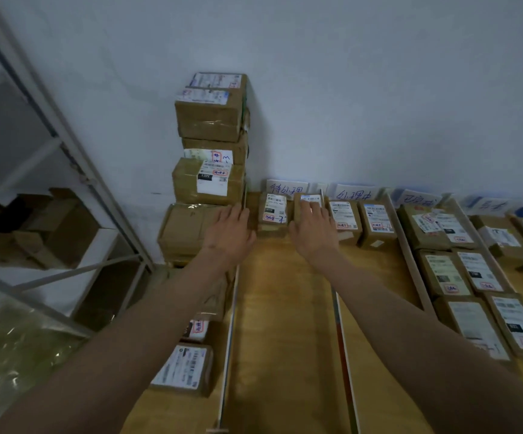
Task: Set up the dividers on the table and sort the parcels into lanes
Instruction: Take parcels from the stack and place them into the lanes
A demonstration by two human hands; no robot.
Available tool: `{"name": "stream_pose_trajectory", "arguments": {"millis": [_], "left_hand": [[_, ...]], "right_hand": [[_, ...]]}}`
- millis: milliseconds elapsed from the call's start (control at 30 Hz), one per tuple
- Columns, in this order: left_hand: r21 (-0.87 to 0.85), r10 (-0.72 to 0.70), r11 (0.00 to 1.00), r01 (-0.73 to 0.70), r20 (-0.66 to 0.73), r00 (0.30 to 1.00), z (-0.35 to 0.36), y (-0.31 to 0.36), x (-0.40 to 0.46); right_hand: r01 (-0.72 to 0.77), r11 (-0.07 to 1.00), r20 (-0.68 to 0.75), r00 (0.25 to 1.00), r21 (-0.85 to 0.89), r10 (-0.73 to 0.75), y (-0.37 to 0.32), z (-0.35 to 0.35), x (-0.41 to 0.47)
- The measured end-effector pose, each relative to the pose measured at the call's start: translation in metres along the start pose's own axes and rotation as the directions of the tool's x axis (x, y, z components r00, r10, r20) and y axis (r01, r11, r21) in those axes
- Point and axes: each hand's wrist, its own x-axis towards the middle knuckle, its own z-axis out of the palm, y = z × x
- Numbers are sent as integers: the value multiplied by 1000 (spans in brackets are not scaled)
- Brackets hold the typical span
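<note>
Fingers of right hand (313, 228) lie spread and straight on top of small cardboard parcel (308, 205), pressing its label, not curled round it. That parcel sits at far end of first lane, touching second small parcel (272, 213) at its 9 o'clock. Left hand (227, 234) is flat too, fingers extended, gripping nothing, over left divider (229, 339) near foot of tall parcel stack (211, 145) at 11 o'clock. Cannot tell if it touches stack's bottom box. Wooden table (285, 324) bare between left divider and next divider (343, 339). At 1 o'clock, two labelled parcels (360, 222) fill second lane's far end. At 3 o'clock, further lanes hold rows of parcels (460, 277). Handwritten paper signs (287, 187) stand against wall behind lanes. At 7 o'clock, loose parcel (180, 369) lies outside left divider. Metal shelving (66, 158) at 9 o'clock holds brown cartons.
</note>
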Motion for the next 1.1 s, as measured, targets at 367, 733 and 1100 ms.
{"name": "stream_pose_trajectory", "arguments": {"millis": [367,733,1100], "left_hand": [[63,-57,996,64,-110,992,-72,-101,-31],[60,-133,987,150,-227,965,-153,-153,72],[-405,-392,851,334,-67,918,-149,-170,191]], "right_hand": [[82,995,-65,995,57,-78,-100,-30,0],[112,988,-121,988,103,-100,-148,-73,110],[-144,842,155,985,520,72,-168,-60,235]]}}
